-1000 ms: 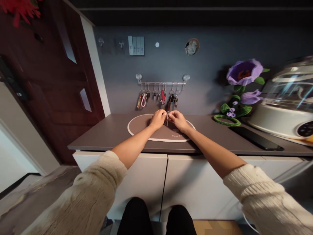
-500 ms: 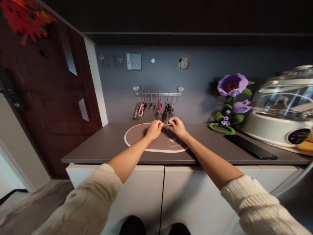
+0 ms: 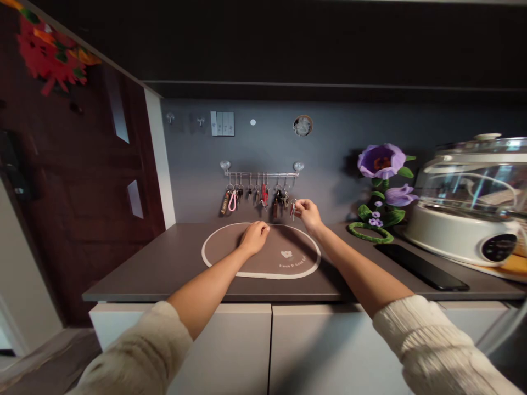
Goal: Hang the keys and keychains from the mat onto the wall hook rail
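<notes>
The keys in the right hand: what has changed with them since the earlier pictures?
The right hand has carried the keys up and to the right, toward the right end of the rack. The left hand, earlier at the keys too, is now apart from them. It stays over the mat. The hanging keys, phone and purple flower stayed put.

On the brown bench [image 3: 156, 258] across mid-frame: white-rimmed oval mat [image 3: 267, 258] at centre; purple artificial flowers [image 3: 382, 162], black smartphone [image 3: 422, 267], clear-domed appliance [image 3: 448, 233] at right.

Silvery key ring [image 3: 293, 201], keys [image 3: 293, 212] hanging down, in right hand [image 3: 308, 215]
</notes>
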Action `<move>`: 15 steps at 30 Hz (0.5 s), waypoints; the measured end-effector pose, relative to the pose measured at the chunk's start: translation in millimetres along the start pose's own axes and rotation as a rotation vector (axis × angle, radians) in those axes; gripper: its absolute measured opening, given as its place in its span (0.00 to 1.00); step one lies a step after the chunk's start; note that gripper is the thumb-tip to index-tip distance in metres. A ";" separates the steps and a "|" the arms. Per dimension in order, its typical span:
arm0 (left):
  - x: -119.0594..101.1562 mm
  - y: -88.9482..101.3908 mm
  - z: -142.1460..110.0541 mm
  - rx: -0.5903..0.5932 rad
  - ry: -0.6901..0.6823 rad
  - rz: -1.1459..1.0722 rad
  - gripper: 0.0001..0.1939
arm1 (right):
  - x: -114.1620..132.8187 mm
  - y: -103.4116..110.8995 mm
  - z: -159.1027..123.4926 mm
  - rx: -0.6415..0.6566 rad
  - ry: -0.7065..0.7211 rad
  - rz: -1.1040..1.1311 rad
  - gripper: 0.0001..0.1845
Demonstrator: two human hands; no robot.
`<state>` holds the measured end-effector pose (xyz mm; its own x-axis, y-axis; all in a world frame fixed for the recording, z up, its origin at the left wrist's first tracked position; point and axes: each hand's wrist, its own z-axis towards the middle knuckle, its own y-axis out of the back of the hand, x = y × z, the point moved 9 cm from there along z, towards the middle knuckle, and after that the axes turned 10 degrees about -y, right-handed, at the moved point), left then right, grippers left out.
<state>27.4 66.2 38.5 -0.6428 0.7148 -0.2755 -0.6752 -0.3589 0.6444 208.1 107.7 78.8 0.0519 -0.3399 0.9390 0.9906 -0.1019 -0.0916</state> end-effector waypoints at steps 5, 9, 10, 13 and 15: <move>0.8 -2.1 -0.5 0.007 0.016 -0.015 0.10 | 10.5 7.9 19.7 -0.031 -0.010 0.043 0.05; -0.1 -2.9 -0.7 0.016 0.022 -0.028 0.10 | 17.4 14.4 32.8 -0.090 -0.043 0.061 0.02; -0.2 -3.2 -0.7 0.016 0.023 -0.031 0.10 | 19.4 15.1 35.9 -0.100 -0.052 0.063 0.02; -0.3 -3.6 -0.6 0.015 0.021 -0.040 0.10 | 25.9 15.6 44.6 -0.126 -0.079 0.063 0.04; -0.5 -3.5 -0.7 0.012 0.019 -0.043 0.10 | 30.1 14.3 49.9 -0.141 -0.095 0.048 0.06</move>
<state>29.8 66.7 35.9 -0.6199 0.7177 -0.3171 -0.6984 -0.3204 0.6400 230.2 142.6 122.3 0.1175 -0.2586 0.9588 0.9593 -0.2201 -0.1769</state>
